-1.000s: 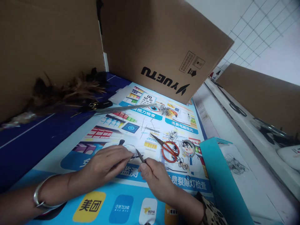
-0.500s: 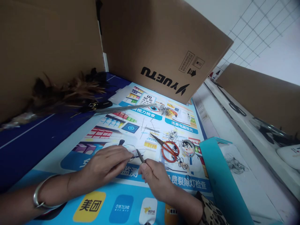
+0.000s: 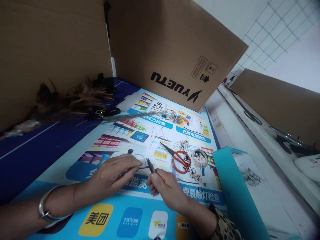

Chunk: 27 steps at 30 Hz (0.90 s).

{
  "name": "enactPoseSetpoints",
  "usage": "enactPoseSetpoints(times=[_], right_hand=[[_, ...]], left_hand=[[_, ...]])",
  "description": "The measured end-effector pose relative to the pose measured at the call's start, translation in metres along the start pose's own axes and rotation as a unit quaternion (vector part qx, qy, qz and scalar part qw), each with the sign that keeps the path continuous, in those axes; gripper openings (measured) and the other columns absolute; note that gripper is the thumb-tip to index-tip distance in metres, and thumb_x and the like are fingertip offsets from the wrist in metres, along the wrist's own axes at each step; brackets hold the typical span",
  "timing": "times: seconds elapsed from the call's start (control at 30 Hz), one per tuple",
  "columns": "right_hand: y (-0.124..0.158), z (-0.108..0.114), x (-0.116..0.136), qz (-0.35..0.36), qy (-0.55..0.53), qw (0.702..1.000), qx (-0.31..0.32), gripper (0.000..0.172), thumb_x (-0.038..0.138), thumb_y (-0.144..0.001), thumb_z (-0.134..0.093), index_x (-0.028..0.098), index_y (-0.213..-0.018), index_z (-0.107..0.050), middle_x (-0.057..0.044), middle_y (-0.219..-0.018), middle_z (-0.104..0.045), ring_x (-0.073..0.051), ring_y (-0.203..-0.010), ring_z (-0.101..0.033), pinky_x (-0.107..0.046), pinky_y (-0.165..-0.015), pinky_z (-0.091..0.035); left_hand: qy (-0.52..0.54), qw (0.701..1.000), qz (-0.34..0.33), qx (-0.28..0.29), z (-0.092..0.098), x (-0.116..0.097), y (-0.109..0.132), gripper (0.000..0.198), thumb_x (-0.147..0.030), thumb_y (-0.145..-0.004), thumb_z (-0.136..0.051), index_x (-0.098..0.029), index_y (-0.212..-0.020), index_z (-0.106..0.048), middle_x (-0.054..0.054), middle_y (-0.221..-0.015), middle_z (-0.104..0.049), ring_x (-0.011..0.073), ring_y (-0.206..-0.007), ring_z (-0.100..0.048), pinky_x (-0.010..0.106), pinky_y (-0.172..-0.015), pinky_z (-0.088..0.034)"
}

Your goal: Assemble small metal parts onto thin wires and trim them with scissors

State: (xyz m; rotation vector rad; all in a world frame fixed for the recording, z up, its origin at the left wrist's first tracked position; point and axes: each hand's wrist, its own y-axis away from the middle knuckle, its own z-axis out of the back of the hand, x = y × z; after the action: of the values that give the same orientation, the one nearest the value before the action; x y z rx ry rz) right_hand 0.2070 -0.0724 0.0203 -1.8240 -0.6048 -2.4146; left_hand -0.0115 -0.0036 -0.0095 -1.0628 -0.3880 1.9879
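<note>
Dark metal is showing: the R hand (image 3: 166, 188) is clamping a pointed tool (image 3: 151, 165), tip aiming up nr the fingers of the L hand (image 3: 118, 169). Hands are hovering apart over the printed surface (image 3: 112, 197); can't tell what L's gripping, if anything. Orange-handled scissors (image 3: 179, 161) are lying beyond, w/ small black rings (image 3: 194, 175) alongside.

Scissors (image 3: 174, 154) on mat (image 3: 143, 201), feathers (image 3: 75, 96) left — box (image 3: 172, 46) behind

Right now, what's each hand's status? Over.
Right hand gripping slim dark metal tool. Left hand near its tip, grip unclear. Red-handled metal scissors off right, not between them.
</note>
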Motion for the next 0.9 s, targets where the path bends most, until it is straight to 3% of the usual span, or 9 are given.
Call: enactPoseSetpoints(times=[0.53,0.9], right_hand=[[0.0018,-0.002,-0.0008,0.004,0.013,1.0,-0.027,0.065,0.076,-0.091,-0.037,0.016,-0.081,-0.059,0.0,-0.066,-0.053,-0.01,-0.056,-0.05,-0.022,-0.054,-0.043],[-0.0024,-0.0014,-0.0003,-0.051,-0.157,0.985,0.046,0.064,0.078,-0.084,-0.051,0.015,-0.079,-0.059,0.002,-0.056,-0.052,-0.008,-0.042,-0.045,-0.02,-0.04,-0.033]], left_hand=[[0.007,1.0,-0.009,-0.003,-0.0002,0.0002,-0.001,0.017,-0.017,-0.094,-0.052,-0.02,-0.101,-0.067,0.004,-0.09,-0.076,0.018,-0.085,-0.071,0.025,-0.076,-0.055],[-0.006,0.999,-0.034,-0.012,-0.0016,0.005,-0.0002,0.017,-0.013,-0.093,-0.053,-0.02,-0.104,-0.065,0.003,-0.09,-0.074,0.0154,-0.084,-0.07,0.022,-0.077,-0.053]])
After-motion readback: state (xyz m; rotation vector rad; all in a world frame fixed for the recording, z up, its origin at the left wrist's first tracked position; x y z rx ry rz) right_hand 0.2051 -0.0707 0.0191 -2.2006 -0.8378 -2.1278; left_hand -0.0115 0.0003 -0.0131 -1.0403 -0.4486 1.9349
